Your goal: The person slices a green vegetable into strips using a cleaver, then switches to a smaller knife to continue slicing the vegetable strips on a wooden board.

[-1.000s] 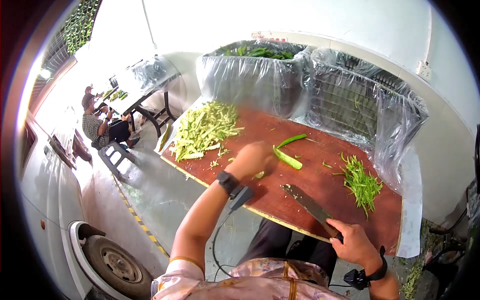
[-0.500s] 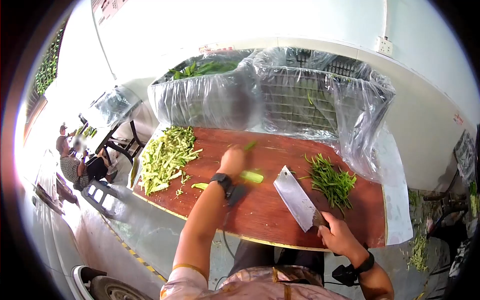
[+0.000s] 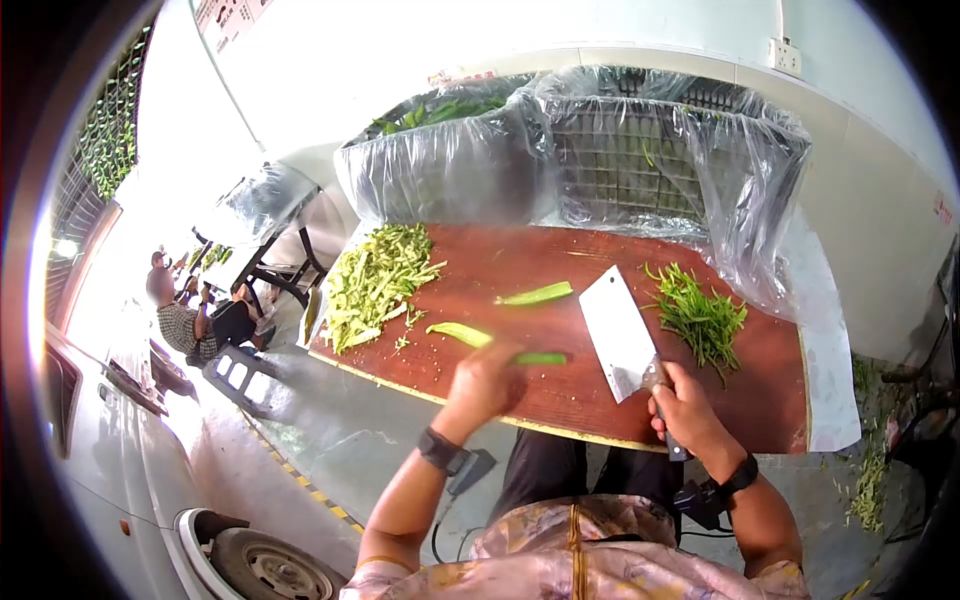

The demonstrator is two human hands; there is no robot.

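My right hand [image 3: 688,410] is closed around the handle of a cleaver [image 3: 614,330], whose broad blade lies over the reddish-brown board [image 3: 480,255]. My left hand [image 3: 487,382], slightly blurred, hovers by the board's near edge with bent fingers. A green vegetable piece [image 3: 543,358] sticks out to the right from its fingers. A pale green vegetable piece [image 3: 458,332] lies just beyond this hand, and another long green piece [image 3: 535,294] rests mid-board. Pale green cut strips [image 3: 380,285] are heaped at the left. Thin dark green strips [image 3: 700,318] form a pile right of the cleaver.
Behind the board stand two plastic-lined crates [image 3: 445,180], the left one with green leaves or pods showing. A person [image 3: 190,315] sits far left near a table. A vehicle wheel [image 3: 275,565] is at lower left. Vegetable scraps [image 3: 868,490] lie on the floor at right.
My left hand has come back towards my body, from mid-board to the near edge. The long green piece now lies still mid-board. My right hand keeps the cleaver. The view has shifted.
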